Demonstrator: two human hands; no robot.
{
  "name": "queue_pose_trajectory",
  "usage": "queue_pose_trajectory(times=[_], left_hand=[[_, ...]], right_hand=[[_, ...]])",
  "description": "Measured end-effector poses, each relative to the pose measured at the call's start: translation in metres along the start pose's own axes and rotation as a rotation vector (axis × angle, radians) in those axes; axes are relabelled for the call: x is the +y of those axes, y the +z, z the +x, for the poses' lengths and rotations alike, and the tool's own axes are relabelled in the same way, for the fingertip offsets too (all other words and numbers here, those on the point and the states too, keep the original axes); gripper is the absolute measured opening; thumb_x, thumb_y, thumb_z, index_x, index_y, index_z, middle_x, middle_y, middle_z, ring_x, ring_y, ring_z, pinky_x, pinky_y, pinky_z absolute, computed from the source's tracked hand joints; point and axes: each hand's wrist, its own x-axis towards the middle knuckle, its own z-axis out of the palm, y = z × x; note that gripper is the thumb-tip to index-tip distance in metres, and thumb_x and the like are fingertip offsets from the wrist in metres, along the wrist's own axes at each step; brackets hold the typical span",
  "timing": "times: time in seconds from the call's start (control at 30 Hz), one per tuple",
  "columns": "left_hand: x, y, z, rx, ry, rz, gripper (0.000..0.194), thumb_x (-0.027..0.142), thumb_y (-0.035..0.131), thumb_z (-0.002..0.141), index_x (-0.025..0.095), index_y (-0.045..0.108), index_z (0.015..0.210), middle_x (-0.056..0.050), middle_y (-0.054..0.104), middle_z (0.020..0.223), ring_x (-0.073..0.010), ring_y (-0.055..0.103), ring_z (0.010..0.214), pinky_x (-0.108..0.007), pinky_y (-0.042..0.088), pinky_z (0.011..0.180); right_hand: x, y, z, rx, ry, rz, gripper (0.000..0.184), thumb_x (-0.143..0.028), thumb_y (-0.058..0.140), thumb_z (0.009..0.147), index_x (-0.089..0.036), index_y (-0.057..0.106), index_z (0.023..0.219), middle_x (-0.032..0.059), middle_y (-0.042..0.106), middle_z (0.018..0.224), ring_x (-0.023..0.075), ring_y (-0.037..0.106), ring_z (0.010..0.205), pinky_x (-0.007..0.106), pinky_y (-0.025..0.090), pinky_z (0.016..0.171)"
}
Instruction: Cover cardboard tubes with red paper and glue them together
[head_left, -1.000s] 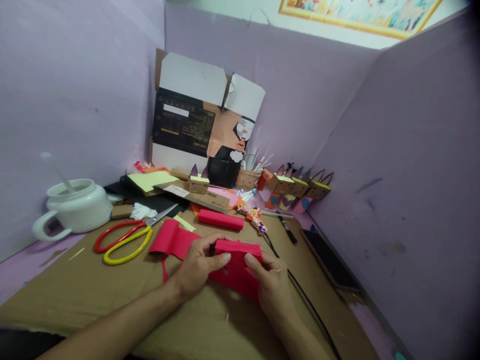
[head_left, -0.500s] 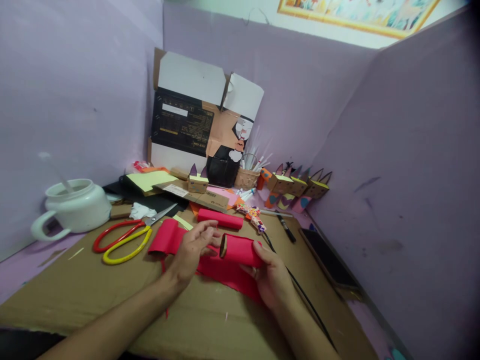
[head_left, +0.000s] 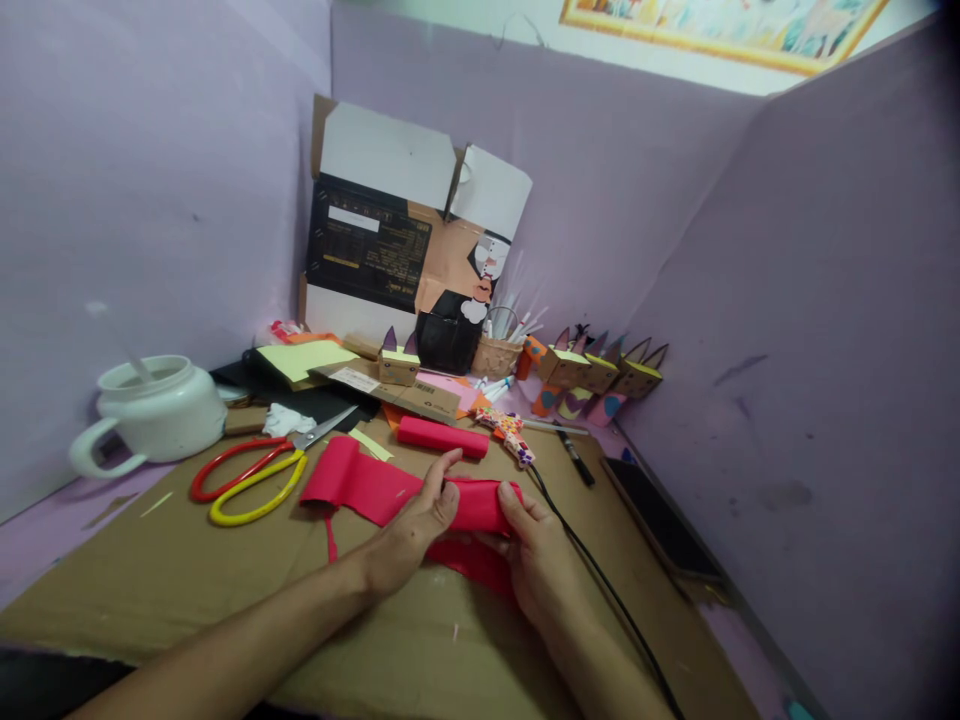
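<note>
A red paper-covered cardboard tube [head_left: 478,506] is held between both hands, raised a little over the cardboard. My left hand [head_left: 414,525] closes on its left end, thumb on top. At the right end, my right hand [head_left: 536,545] grips it with the thumb on the upper side; most of its fingers are hidden behind. Beneath and to the left lies a strip of red paper [head_left: 371,487], its left end curled up. Behind the hands rests another red roll [head_left: 442,438]. Scissors [head_left: 259,480] with red and yellow handles lie left of the strip.
A white pot [head_left: 161,415] stands at left. A glue gun [head_left: 506,435] trails a black cable [head_left: 600,575] past my right hand. A black marker [head_left: 574,458] and a phone-like dark slab [head_left: 660,520] lie right. Cardboard animal figures [head_left: 566,370] and a pen basket [head_left: 496,357] stand behind.
My left hand has moved right and closed on the tube's left end, covering its opening. My right hand keeps its hold on the other end.
</note>
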Motion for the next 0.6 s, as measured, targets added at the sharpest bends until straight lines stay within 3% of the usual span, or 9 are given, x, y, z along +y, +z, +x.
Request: queue_pose_trajectory(times=[0.1, 0.2, 0.3, 0.4, 0.47, 0.6], left_hand=[[0.0, -0.001, 0.0, -0.054, -0.067, 0.047, 0.072, 0.062, 0.039, 0.082, 0.023, 0.022, 0.14, -0.013, 0.04, 0.138, -0.0247, 0.041, 0.125, -0.04, 0.032, 0.102], [0.002, -0.002, 0.001, -0.114, -0.108, 0.083, 0.076, 0.064, 0.037, 0.082, 0.021, 0.014, 0.14, -0.014, 0.046, 0.13, -0.0225, 0.051, 0.112, -0.037, 0.037, 0.097], [0.006, -0.003, 0.004, -0.102, -0.102, 0.096, 0.068, 0.06, 0.048, 0.079, 0.018, 0.032, 0.13, -0.01, 0.057, 0.113, -0.0198, 0.059, 0.09, -0.031, 0.045, 0.081], [0.009, -0.005, 0.009, 0.038, -0.068, 0.109, 0.051, 0.051, 0.059, 0.072, 0.016, 0.051, 0.109, -0.007, 0.06, 0.1, -0.0184, 0.058, 0.079, -0.027, 0.045, 0.064], [0.01, -0.007, 0.011, 0.083, -0.066, 0.136, 0.043, 0.045, 0.064, 0.067, 0.014, 0.057, 0.097, -0.006, 0.062, 0.09, -0.0177, 0.056, 0.073, -0.026, 0.043, 0.059], [0.01, -0.007, 0.013, 0.062, -0.081, 0.177, 0.031, 0.033, 0.068, 0.061, 0.012, 0.061, 0.082, -0.003, 0.063, 0.071, -0.0166, 0.055, 0.063, -0.026, 0.042, 0.057]], right_hand=[[0.006, -0.001, 0.0, -0.003, -0.064, -0.036, 0.031, -0.041, 0.071, 0.07, -0.015, 0.068, 0.087, 0.0046, 0.073, 0.072, 0.0219, 0.068, 0.069, 0.032, 0.055, 0.061], [0.009, -0.003, -0.001, 0.035, -0.083, -0.106, 0.031, -0.042, 0.07, 0.07, -0.015, 0.068, 0.086, 0.0047, 0.073, 0.072, 0.0232, 0.068, 0.068, 0.031, 0.054, 0.057], [0.007, -0.004, -0.001, 0.08, -0.083, -0.169, 0.034, -0.045, 0.071, 0.066, -0.015, 0.069, 0.082, 0.0042, 0.072, 0.066, 0.0228, 0.066, 0.059, 0.03, 0.052, 0.051], [0.002, -0.004, 0.0, 0.106, -0.1, -0.278, 0.035, -0.046, 0.074, 0.062, -0.014, 0.071, 0.075, 0.0026, 0.069, 0.059, 0.0196, 0.062, 0.051, 0.028, 0.048, 0.048], [0.0, -0.004, 0.0, 0.104, -0.124, -0.363, 0.033, -0.045, 0.075, 0.06, -0.013, 0.072, 0.071, 0.0019, 0.068, 0.056, 0.0176, 0.059, 0.048, 0.026, 0.046, 0.046], [-0.003, -0.001, -0.001, 0.112, -0.168, -0.466, 0.028, -0.04, 0.075, 0.059, -0.013, 0.073, 0.066, 0.0015, 0.066, 0.053, 0.0156, 0.055, 0.046, 0.025, 0.043, 0.045]])
